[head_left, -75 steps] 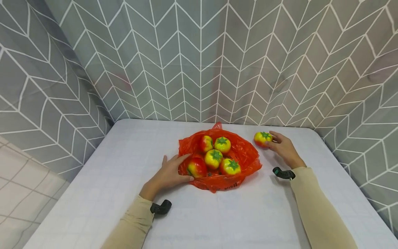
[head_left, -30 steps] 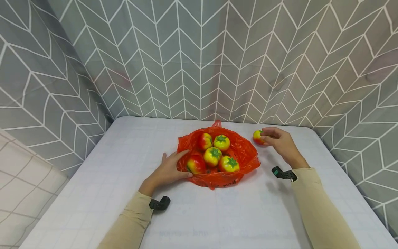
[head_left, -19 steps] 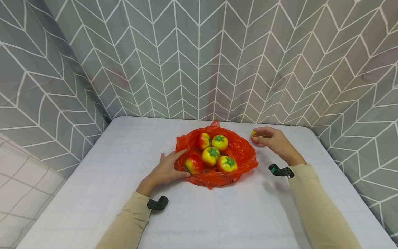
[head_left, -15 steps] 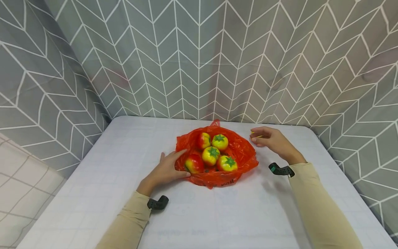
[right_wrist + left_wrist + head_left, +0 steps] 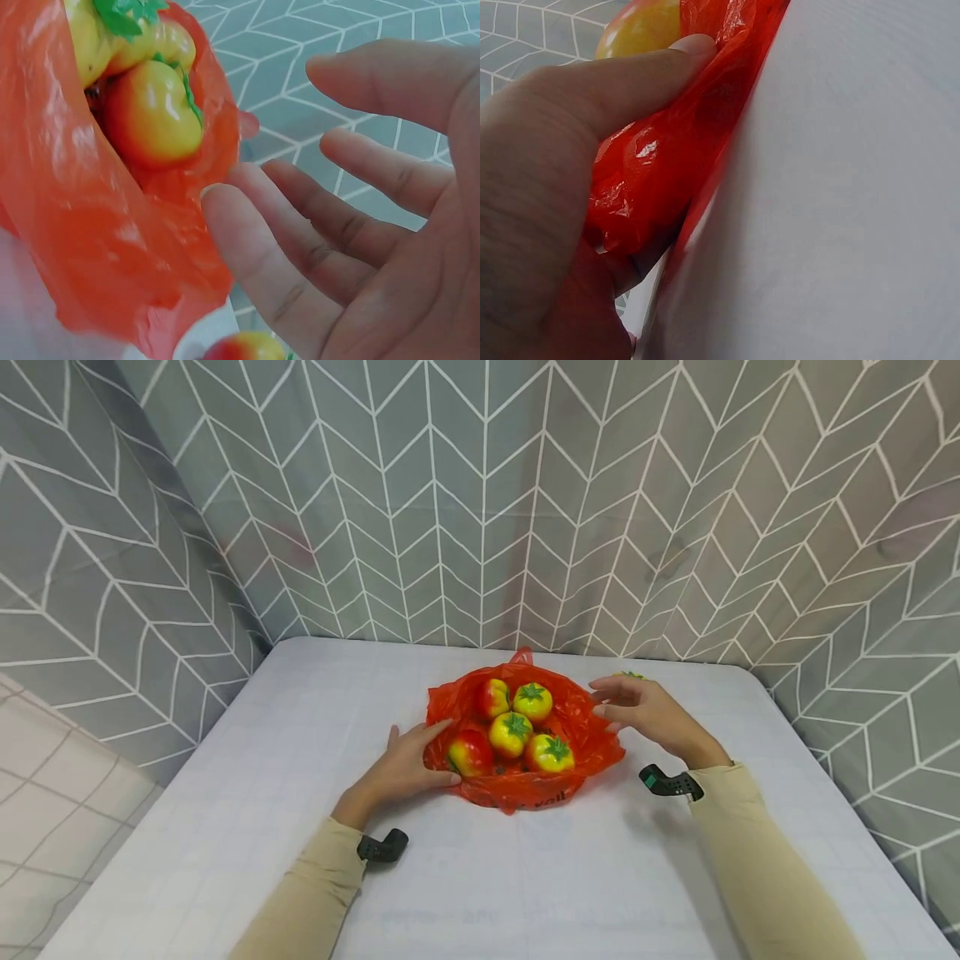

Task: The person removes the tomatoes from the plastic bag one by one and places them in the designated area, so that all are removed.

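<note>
A red plastic bag (image 5: 592,752) stands wide-mouthed on the table, holding several round red-and-yellow tomato-like fruits (image 5: 512,734) with green leafy tops. At its left side my left hand (image 5: 405,768) grips the rim; in the left wrist view the thumb lies across the thin red film, other fingers mostly hidden beyond it. My right hand (image 5: 637,708) hovers at the bag's right rim with fingers spread and nothing in them. Behind it, one more such fruit (image 5: 244,348) sits outside the bag, almost covered by the hand in the head view.
The table (image 5: 465,885) has a whitish cover and rounded far corners. A grey curtain (image 5: 480,527) with white chevron lines stands right behind it and along both sides. A black wrist camera (image 5: 383,846) sits on each cuff; pale tiles show at lower left.
My right hand has moved left from the loose fruit to the bag's right rim, so the hand now hides most of that fruit. My left hand keeps its place on the bag.
</note>
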`<state>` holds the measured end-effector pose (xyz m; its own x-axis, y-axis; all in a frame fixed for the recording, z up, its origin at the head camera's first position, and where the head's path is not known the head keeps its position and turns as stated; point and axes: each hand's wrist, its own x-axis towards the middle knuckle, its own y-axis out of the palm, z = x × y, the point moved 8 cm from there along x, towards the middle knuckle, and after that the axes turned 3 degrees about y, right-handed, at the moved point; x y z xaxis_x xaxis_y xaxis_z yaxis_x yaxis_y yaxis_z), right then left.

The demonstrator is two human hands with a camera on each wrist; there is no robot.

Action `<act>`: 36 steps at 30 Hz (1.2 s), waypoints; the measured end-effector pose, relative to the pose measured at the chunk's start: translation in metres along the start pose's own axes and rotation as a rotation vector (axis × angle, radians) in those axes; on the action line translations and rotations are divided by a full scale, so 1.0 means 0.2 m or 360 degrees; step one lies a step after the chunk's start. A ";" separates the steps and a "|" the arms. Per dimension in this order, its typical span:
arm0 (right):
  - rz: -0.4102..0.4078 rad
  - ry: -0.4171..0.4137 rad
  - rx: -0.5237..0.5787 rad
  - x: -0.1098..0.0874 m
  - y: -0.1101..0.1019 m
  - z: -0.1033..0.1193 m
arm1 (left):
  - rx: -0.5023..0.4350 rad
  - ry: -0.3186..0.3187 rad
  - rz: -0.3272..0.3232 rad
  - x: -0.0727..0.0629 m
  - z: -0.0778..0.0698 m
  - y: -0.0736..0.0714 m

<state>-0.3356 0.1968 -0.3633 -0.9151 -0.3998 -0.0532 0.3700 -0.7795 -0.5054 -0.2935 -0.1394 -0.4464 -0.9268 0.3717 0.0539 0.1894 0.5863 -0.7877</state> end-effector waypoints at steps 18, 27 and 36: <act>0.0077 0.0047 -0.0037 -0.05 0.15 0.01 | 0.0004 0.0029 -0.0002 0.00 -0.02 -0.01; 0.0089 0.0086 -0.0151 -0.08 0.23 -0.01 | 0.0010 0.0024 0.0018 0.00 -0.03 0.00; 0.0133 0.0072 -0.0254 -0.10 0.31 -0.01 | -0.0021 0.0076 -0.0002 -0.01 -0.03 -0.01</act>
<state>-0.2949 0.1574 -0.3951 -0.8900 -0.4348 -0.1375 0.4178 -0.6566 -0.6279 -0.2899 -0.1373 -0.4423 -0.9106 0.4047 0.0840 0.1929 0.5958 -0.7796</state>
